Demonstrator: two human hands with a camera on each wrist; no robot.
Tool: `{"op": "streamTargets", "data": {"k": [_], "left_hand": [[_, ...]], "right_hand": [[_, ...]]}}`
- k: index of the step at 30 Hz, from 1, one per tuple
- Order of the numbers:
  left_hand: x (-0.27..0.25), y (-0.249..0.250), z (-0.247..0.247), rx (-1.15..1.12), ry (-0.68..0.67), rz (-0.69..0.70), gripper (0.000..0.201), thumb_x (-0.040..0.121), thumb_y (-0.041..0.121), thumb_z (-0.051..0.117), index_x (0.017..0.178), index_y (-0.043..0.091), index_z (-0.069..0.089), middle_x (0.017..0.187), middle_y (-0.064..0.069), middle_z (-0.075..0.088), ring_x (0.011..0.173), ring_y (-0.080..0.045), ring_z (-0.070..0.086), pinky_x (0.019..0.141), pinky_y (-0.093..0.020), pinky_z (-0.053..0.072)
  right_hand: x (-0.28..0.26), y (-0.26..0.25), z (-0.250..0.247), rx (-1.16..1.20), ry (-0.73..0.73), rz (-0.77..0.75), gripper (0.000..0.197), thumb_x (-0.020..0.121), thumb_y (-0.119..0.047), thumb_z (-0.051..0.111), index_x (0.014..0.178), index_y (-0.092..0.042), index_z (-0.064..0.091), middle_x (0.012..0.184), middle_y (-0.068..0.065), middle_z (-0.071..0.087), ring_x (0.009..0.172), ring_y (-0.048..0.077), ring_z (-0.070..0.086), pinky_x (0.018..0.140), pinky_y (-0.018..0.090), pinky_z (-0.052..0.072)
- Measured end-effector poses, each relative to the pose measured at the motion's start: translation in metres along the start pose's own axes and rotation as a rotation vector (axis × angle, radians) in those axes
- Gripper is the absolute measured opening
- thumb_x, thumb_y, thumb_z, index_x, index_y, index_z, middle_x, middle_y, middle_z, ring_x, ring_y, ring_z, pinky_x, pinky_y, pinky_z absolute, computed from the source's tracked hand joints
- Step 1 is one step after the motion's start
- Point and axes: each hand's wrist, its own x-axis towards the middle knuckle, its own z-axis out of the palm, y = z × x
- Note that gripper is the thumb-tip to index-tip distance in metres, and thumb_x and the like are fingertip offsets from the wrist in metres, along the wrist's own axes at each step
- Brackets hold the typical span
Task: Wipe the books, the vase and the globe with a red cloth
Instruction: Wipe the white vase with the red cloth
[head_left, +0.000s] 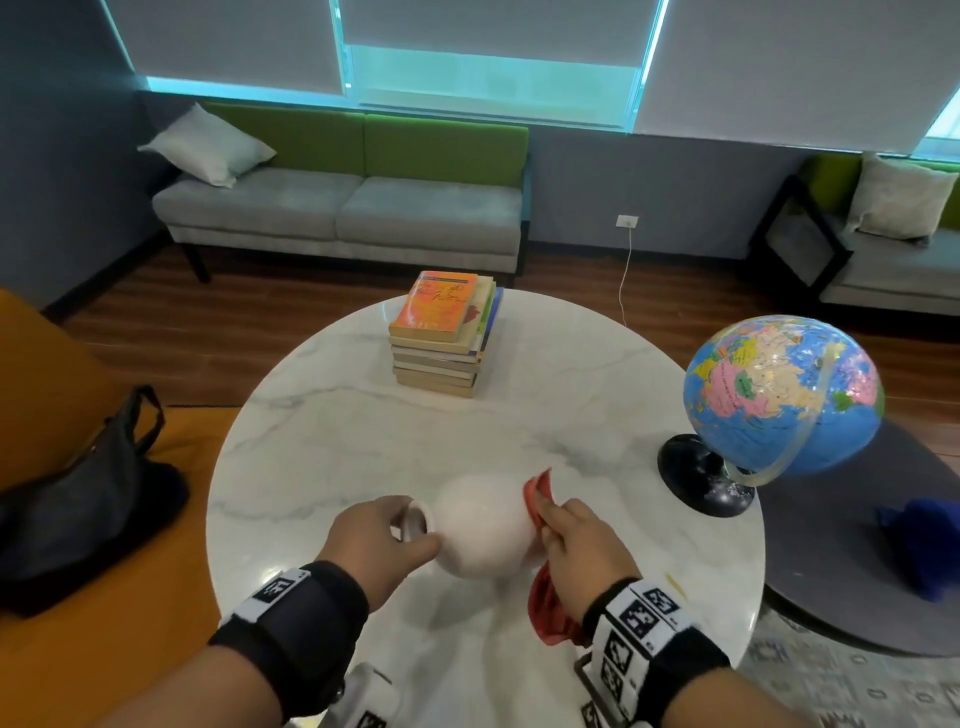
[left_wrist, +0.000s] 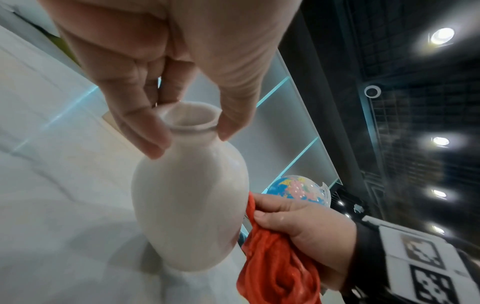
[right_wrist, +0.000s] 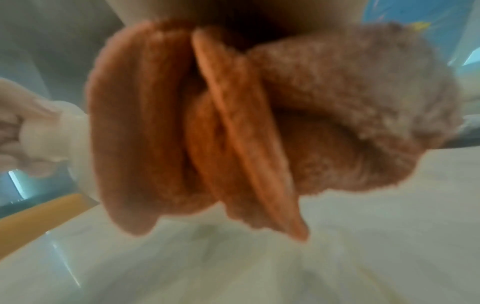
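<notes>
1. The white vase is tilted over above the near part of the round marble table, its mouth pointing toward 9 o'clock and its base toward 3 o'clock in the head view.
2. The left hand grips the vase at the neck: in the left wrist view the thumb and fingers curl round the rim from opposite sides.
3. The right hand is closed round a bunched red cloth, pressing part of it against the vase's body near the base, at the vase's 3 o'clock side.
4. The rest of the cloth hangs below the right hand toward 6 o'clock; the right wrist view is blurred and mostly filled by its folds.
5. A stack of books sits at the table's 12 o'clock edge, well apart from the vase, an orange cover on top.
6. The globe stands on its black base at the table's 3 o'clock edge, apart from both hands.
7. A black bag lies on an orange seat at 9 o'clock, off the table.
</notes>
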Motion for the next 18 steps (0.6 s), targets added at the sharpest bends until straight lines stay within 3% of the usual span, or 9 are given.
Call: {"op": "streamTargets", "data": {"k": [3,6,8,11,13,15,18], "left_hand": [[-0.006,0.004,0.002,-0.142,0.002,0.0,0.024,0.083,0.025,0.066,0.1,0.038,0.055,0.096,0.01,0.062,0.067,-0.014,0.069,0.068,-0.024,0.054],[-0.007,0.006,0.003,-0.108,-0.019,0.035,0.042,0.086,0.024,0.061,0.117,0.048,0.046,0.101,0.012,0.06,0.064,-0.01,0.069,0.072,-0.024,0.054],[-0.004,0.004,0.002,-0.022,-0.028,0.072,0.05,0.08,0.02,0.063,0.118,0.049,0.046,0.098,0.009,0.063,0.07,-0.011,0.067,0.075,-0.025,0.053],[-0.006,0.004,-0.002,0.022,-0.046,0.082,0.046,0.078,0.021,0.067,0.109,0.049,0.048,0.088,0.01,0.065,0.066,-0.002,0.062,0.065,-0.007,0.045],[-0.007,0.005,-0.004,-0.012,-0.036,0.069,0.041,0.075,0.02,0.07,0.098,0.048,0.051,0.083,0.009,0.065,0.062,-0.002,0.061,0.063,-0.004,0.044],[-0.007,0.004,-0.003,-0.121,-0.029,-0.006,0.037,0.074,0.016,0.071,0.096,0.042,0.055,0.081,0.003,0.068,0.059,-0.007,0.066,0.067,-0.015,0.053],[-0.006,-0.001,0.002,-0.309,-0.04,-0.182,0.039,0.077,0.012,0.07,0.113,0.024,0.057,0.082,-0.011,0.071,0.058,-0.021,0.071,0.067,-0.028,0.058]], "right_hand": [[0.007,0.014,-0.002,-0.042,-0.031,0.056,0.048,0.099,-0.023,0.034,0.143,-0.041,0.033,0.102,-0.005,0.045,0.099,0.018,0.051,0.089,0.03,0.046],[0.012,0.015,-0.004,-0.004,-0.038,0.079,0.047,0.099,-0.022,0.035,0.143,-0.037,0.035,0.103,-0.004,0.046,0.1,0.018,0.053,0.09,0.03,0.045],[0.016,0.016,-0.004,0.014,-0.032,0.096,0.047,0.098,-0.021,0.035,0.143,-0.035,0.036,0.103,-0.004,0.046,0.101,0.019,0.053,0.091,0.03,0.044],[0.019,0.019,-0.006,0.012,-0.05,0.103,0.046,0.099,-0.021,0.035,0.143,-0.034,0.036,0.106,-0.001,0.047,0.1,0.019,0.053,0.091,0.029,0.043],[0.02,0.023,-0.007,0.009,-0.064,0.109,0.046,0.099,-0.021,0.035,0.143,-0.035,0.035,0.103,-0.002,0.044,0.096,0.017,0.051,0.09,0.027,0.043],[0.018,0.028,-0.005,-0.007,-0.072,0.129,0.046,0.099,-0.022,0.035,0.144,-0.035,0.035,0.102,-0.002,0.043,0.095,0.018,0.052,0.089,0.028,0.044],[0.006,0.026,0.006,-0.019,-0.034,0.153,0.049,0.099,-0.024,0.034,0.147,-0.034,0.027,0.11,0.0,0.045,0.099,0.02,0.052,0.089,0.032,0.047]]}}
